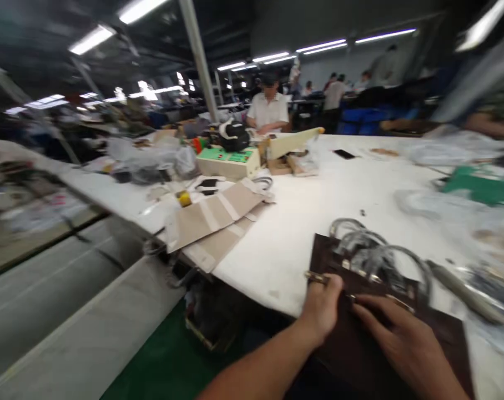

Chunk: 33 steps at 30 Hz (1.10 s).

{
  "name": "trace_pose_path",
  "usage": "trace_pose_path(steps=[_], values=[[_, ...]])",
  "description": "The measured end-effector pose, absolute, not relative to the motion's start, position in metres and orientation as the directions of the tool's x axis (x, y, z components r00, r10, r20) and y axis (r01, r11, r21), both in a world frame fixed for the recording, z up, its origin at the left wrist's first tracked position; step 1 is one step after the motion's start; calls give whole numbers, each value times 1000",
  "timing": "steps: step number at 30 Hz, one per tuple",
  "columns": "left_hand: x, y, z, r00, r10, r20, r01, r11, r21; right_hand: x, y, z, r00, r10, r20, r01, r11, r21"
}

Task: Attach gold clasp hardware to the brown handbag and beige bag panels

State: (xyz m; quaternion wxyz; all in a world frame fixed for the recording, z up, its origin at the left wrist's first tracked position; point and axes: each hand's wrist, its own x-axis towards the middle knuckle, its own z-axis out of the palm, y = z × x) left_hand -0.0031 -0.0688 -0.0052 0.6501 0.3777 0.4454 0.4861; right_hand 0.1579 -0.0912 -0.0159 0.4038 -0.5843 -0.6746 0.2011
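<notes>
My left hand [323,305] is closed around a small brass-coloured metal piece [316,276], whose end sticks out past the fingers; its exact kind is blurred. Under both hands lies a dark brown bag panel [343,355], which overhangs the table's near edge. My right hand [396,328] is closed, thumb and fingertips together on the panel, beside a small shiny spot; what they pinch is too small to make out. Behind the hands, several looped handles [372,250] in a greyish wrap stand up from the brown piece, with gold-coloured fittings at their bases.
The white table [285,222] carries beige strapped panels [218,214], a cream machine with a green top [229,161], a black phone [344,154], clear plastic bags [439,208], a green sheet [480,184] and a long grey tool [464,291]. A person [268,108] sits across.
</notes>
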Motion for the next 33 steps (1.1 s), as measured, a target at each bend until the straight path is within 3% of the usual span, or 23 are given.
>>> trace_pose_path(steps=[2, 8, 14, 21, 33], values=[[-5, -55, -13, 124, 970, -208, -164, 226, 960, 167, -99, -12, 40, 981, 192, 589, 132, -797], [-7, -49, -20, 166, 968, -190, -161, 217, 963, 160, -93, -2, 163, 985, 50, 385, -17, -923], [-6, -49, -12, 161, 977, -141, -147, 165, 975, 160, -90, 2, 150, 974, 171, 532, 66, -844], [-5, -48, -16, 140, 979, -146, -140, 165, 976, 152, -86, 8, 189, 977, 102, 533, -15, -846], [-6, -47, -20, 159, 983, -92, -105, 110, 988, 138, -74, 8, 160, 953, 257, 693, 77, -717]])
